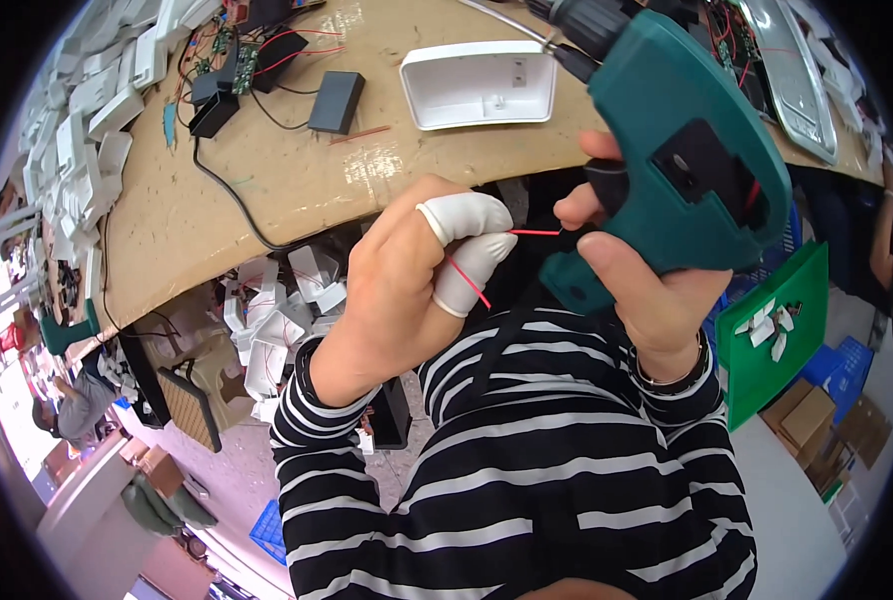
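My left hand (392,280) wears white rubber finger cots (464,218) on its thumb and index finger, which pinch a thin red wire (535,233). One end of the wire sticks out toward my right hand; the other hangs below the left fingertips. In my right hand (657,305) is a dark green power drill (692,140), gripped with its chuck aimed up and left over the table. Just beyond my hands, a white plastic housing (425,112) lies on the tabletop, its hollow side showing. Whether the right fingertips touch the wire is unclear.
The brown table (297,190) bears a black box (336,102), loose circuit boards and a black cable (229,190). White plastic parts (92,130) pile up at the left, with more below the table edge (277,330). A green tray (807,300) with small white pieces is at right.
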Action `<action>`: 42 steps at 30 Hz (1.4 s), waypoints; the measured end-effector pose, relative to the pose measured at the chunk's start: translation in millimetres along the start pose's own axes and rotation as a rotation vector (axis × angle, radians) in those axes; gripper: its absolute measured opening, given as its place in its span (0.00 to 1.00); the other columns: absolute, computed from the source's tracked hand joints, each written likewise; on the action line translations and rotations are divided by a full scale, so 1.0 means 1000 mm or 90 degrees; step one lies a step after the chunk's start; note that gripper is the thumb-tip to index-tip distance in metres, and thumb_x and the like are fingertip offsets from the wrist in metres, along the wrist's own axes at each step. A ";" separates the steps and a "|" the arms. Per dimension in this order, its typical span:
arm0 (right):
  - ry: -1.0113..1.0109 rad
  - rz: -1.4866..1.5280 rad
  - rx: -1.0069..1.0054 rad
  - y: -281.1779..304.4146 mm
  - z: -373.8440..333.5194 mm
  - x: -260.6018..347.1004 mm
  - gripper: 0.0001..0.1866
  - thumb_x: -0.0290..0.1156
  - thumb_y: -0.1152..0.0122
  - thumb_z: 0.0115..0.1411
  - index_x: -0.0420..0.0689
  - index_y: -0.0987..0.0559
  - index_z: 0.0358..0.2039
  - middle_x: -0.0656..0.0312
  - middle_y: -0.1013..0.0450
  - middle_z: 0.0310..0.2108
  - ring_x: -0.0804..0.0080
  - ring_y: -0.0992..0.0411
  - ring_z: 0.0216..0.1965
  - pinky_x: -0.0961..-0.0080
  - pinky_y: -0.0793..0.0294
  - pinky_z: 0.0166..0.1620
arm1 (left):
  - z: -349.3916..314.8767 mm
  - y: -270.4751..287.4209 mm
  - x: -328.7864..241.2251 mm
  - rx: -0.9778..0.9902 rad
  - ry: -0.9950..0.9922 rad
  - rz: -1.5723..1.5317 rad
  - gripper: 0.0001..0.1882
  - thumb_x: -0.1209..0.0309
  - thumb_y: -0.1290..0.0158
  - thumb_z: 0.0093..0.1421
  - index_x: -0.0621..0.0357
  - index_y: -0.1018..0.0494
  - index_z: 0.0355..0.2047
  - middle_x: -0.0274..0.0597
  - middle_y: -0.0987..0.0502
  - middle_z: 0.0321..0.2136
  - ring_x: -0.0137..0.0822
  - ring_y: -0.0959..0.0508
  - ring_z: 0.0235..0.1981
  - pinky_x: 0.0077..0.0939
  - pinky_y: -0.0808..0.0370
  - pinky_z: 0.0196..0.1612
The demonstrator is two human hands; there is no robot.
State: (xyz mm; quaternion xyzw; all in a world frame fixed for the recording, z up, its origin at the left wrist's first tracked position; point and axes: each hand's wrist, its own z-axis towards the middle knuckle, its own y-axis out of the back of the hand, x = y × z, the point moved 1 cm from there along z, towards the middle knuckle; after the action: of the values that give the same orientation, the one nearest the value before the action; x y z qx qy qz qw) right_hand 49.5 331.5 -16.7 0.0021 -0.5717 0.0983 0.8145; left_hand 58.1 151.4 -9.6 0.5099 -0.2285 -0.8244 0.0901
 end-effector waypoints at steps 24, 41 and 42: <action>0.071 -0.077 -0.090 0.016 0.004 -0.007 0.30 0.15 0.46 0.46 0.32 0.40 0.52 0.46 0.35 0.44 0.73 0.30 0.30 0.80 0.29 0.32 | 0.007 -0.011 0.008 -0.060 0.073 0.061 0.08 0.81 0.45 0.48 0.62 0.31 0.29 0.44 0.30 0.22 0.39 0.29 0.22 0.25 0.33 0.25; -0.217 0.383 -0.151 0.000 0.015 -0.042 0.36 0.25 0.45 0.49 0.37 0.47 0.58 0.43 0.43 0.55 0.49 0.43 0.57 0.63 0.41 0.59 | 0.034 -0.013 0.049 -0.090 -0.176 0.238 0.10 0.79 0.42 0.45 0.63 0.28 0.30 0.42 0.27 0.25 0.36 0.27 0.25 0.24 0.32 0.27; -0.215 0.378 -0.153 0.001 0.016 -0.043 0.36 0.25 0.45 0.49 0.37 0.47 0.58 0.44 0.43 0.55 0.49 0.43 0.57 0.63 0.41 0.59 | 0.035 -0.015 0.048 -0.092 -0.220 0.303 0.11 0.79 0.41 0.44 0.62 0.28 0.30 0.41 0.27 0.25 0.37 0.27 0.25 0.25 0.32 0.28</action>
State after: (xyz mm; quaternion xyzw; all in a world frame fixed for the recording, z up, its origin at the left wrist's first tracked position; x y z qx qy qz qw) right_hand 20.3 324.1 -51.3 -0.2435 -0.6813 0.2611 0.6390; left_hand 5.6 156.2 -42.1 0.2865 -0.2945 -0.8686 0.2768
